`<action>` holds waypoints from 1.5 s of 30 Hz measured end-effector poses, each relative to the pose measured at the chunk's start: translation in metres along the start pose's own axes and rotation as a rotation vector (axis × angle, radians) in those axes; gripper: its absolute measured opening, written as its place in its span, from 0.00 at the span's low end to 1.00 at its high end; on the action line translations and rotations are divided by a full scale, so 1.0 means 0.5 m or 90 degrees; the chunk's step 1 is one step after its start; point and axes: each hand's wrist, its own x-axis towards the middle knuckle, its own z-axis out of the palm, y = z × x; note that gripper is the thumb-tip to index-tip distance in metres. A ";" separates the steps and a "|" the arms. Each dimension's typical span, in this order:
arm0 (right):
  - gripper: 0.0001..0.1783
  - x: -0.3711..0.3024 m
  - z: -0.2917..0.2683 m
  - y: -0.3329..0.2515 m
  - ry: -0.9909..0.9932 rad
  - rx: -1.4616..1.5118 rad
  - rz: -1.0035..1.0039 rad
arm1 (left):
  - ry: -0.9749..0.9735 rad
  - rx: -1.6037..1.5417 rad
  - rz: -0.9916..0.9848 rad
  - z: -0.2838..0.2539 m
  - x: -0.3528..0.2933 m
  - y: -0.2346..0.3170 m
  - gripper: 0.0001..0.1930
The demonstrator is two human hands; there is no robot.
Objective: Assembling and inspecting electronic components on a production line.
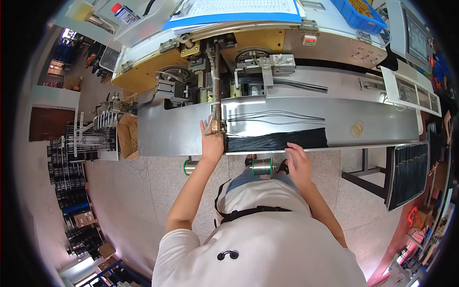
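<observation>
A thick bundle of cut black wires (277,140) lies lengthwise along the front edge of the metal worktable (373,107). At its left end is my left hand (211,143), with fingers stretched upward beside the machine's metal arm (216,91), which hides part of them. I see nothing held in that hand. My right hand (298,160) rests at the table's front edge, its fingertips against the near side of the bundle and its fingers loosely extended. Behind the bundle lie several loose black wires (282,115), spread slightly apart. More black wires (299,84) extend rightward from the machine.
A coil of yellow bands (356,128) lies on the table's right part. Papers on a blue board (234,12) and a blue bin (359,16) top the machine. Wire spools (262,166) stand below the table. A rack of black wires (408,174) is at right.
</observation>
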 end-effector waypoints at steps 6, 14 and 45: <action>0.08 -0.001 -0.015 -0.003 0.038 -0.070 -0.097 | 0.029 -0.062 0.014 -0.001 -0.053 0.001 0.17; 0.08 -0.010 -0.015 0.003 0.027 0.028 -0.012 | 0.082 -0.004 0.023 0.007 -0.004 0.004 0.27; 0.08 -0.026 -0.018 0.043 0.000 0.061 -0.003 | -0.062 -0.048 0.063 -0.085 -0.061 0.000 0.06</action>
